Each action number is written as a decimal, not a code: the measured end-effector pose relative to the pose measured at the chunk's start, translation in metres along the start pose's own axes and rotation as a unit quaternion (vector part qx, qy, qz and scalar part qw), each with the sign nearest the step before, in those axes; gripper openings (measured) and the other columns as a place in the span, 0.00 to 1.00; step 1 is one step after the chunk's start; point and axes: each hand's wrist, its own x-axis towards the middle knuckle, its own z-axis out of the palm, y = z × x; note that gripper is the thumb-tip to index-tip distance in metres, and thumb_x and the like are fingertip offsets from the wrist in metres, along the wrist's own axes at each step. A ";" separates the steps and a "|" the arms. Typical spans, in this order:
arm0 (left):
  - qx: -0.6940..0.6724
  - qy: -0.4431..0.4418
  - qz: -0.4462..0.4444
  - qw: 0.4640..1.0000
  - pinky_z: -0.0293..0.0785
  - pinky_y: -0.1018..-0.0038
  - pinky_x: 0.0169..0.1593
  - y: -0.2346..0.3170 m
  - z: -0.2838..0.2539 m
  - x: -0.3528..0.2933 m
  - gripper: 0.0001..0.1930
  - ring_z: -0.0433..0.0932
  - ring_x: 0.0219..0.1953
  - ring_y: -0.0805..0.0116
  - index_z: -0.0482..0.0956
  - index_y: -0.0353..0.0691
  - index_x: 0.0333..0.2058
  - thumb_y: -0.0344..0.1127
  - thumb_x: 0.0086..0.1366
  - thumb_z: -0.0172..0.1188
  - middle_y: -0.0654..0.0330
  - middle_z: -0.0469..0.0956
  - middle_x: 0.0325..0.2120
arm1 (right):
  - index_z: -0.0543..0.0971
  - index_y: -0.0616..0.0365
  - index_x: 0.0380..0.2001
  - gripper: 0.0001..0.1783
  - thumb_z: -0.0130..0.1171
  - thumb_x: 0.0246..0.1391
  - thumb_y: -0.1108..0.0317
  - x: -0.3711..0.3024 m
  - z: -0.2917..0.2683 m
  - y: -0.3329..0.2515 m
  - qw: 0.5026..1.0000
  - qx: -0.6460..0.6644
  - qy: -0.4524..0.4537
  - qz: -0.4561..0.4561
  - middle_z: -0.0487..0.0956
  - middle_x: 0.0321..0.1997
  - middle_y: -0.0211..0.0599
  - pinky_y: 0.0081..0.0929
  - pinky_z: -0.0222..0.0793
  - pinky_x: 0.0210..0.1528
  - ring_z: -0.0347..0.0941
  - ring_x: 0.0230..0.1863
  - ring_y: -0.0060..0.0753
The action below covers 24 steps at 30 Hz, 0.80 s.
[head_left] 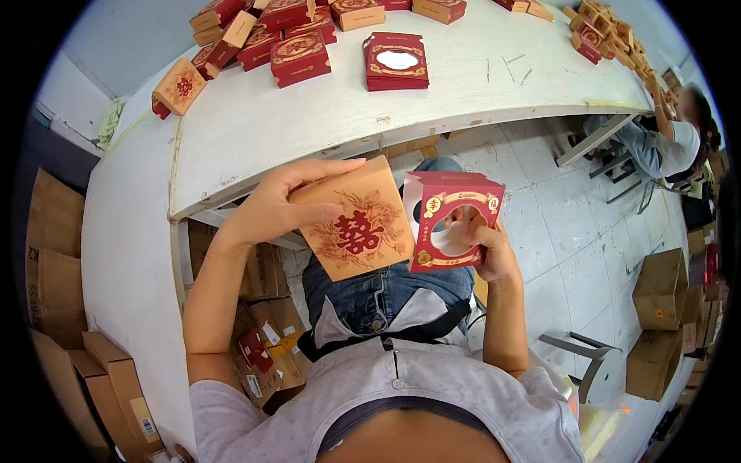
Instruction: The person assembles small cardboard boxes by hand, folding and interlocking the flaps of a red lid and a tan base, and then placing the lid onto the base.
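Observation:
My left hand [279, 202] grips an orange gift box [355, 231] with a dark red emblem and floral print, thumb on top and fingers along its far edge. Beside it, my right hand [500, 258] holds a red cardboard sleeve [471, 190] with gold trim and an oval cut-out. Its thumb lies at the cut-out's edge, and fingers show through the hole. The sleeve is opened into a box shape, its left end facing the orange box. Both are held above my lap, in front of the table edge; whether they touch I cannot tell.
On the white table [463, 85] lie a stack of flat red sleeves [397, 81] and a pile of red and orange boxes [297, 58]. Another person [683, 139] sits far right near more boxes [606, 35]. Cartons [656, 289] and a grey stool [598, 363] stand at right; cartons [108, 386] also stand at left.

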 end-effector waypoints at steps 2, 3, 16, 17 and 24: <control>0.050 -0.021 0.013 0.998 0.63 0.78 0.49 0.004 0.003 0.002 0.29 0.69 0.44 0.72 0.68 0.40 0.53 0.35 0.50 0.64 0.59 0.71 0.43 | 0.66 0.58 0.31 0.19 0.48 0.27 0.77 0.000 -0.002 0.004 1.000 -0.004 0.003 0.005 0.71 0.31 0.37 0.20 0.64 0.36 0.67 0.34 0.28; 0.076 -0.031 0.020 0.996 0.64 0.78 0.48 0.005 0.003 0.002 0.28 0.69 0.42 0.72 0.69 0.41 0.53 0.34 0.51 0.63 0.59 0.72 0.41 | 0.66 0.58 0.31 0.19 0.47 0.26 0.78 0.000 -0.001 0.004 1.000 0.004 0.015 0.005 0.71 0.30 0.36 0.20 0.64 0.35 0.67 0.33 0.28; 0.295 -0.124 -0.031 0.947 0.64 0.74 0.43 0.013 0.017 0.002 0.33 0.68 0.35 0.61 0.62 0.46 0.57 0.38 0.50 0.61 0.55 0.68 0.34 | 0.52 0.51 0.62 0.48 0.44 0.27 0.80 -0.005 0.017 0.002 0.997 -0.060 -0.014 -0.041 0.68 0.44 0.33 0.19 0.63 0.42 0.65 0.41 0.28; 0.291 -0.119 -0.026 0.949 0.64 0.74 0.43 0.011 0.017 0.001 0.34 0.68 0.36 0.61 0.62 0.47 0.57 0.39 0.49 0.61 0.55 0.68 0.34 | 0.51 0.51 0.62 0.49 0.44 0.26 0.80 -0.005 0.017 0.000 0.996 -0.071 -0.021 -0.044 0.68 0.46 0.33 0.19 0.63 0.43 0.65 0.43 0.28; 0.308 -0.089 -0.030 0.947 0.66 0.72 0.41 0.013 0.019 -0.009 0.34 0.70 0.37 0.60 0.65 0.56 0.56 0.46 0.48 0.61 0.58 0.68 0.36 | 0.50 0.56 0.62 0.51 0.43 0.23 0.78 -0.008 0.010 -0.013 0.990 -0.108 -0.061 -0.064 0.63 0.54 0.38 0.23 0.53 0.56 0.58 0.57 0.29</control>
